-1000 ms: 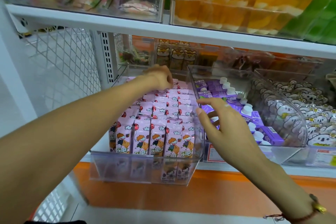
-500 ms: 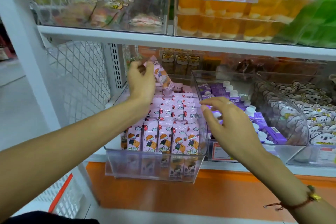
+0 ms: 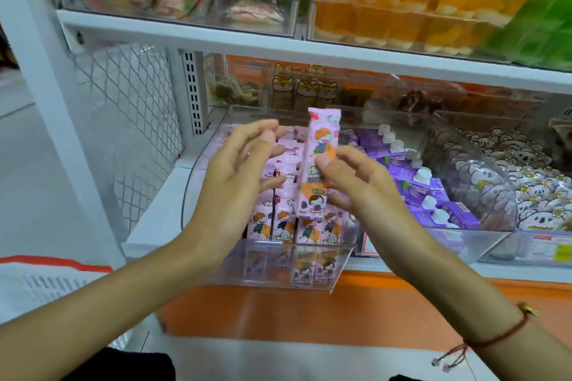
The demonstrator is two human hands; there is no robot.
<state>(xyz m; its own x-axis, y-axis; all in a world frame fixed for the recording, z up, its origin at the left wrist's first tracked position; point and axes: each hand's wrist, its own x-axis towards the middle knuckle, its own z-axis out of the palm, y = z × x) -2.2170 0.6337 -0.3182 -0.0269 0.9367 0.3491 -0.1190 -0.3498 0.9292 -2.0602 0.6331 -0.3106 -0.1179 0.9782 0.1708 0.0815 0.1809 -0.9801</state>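
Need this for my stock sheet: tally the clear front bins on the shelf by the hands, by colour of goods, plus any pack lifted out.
Pink-pack bin: 1
Purple-carton bin: 1
White koala-pack bin: 1
Pink pack out of its bin, held by the right hand: 1
Total: 4
Anything past the picture's right edge cannot be counted.

Right hand [image 3: 365,185] pinching (left hand [image 3: 235,176] relaxed).

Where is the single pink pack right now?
Head view, centre: the pink pack is upright in the right hand, above the clear bin of matching packs, left hand open beside it.
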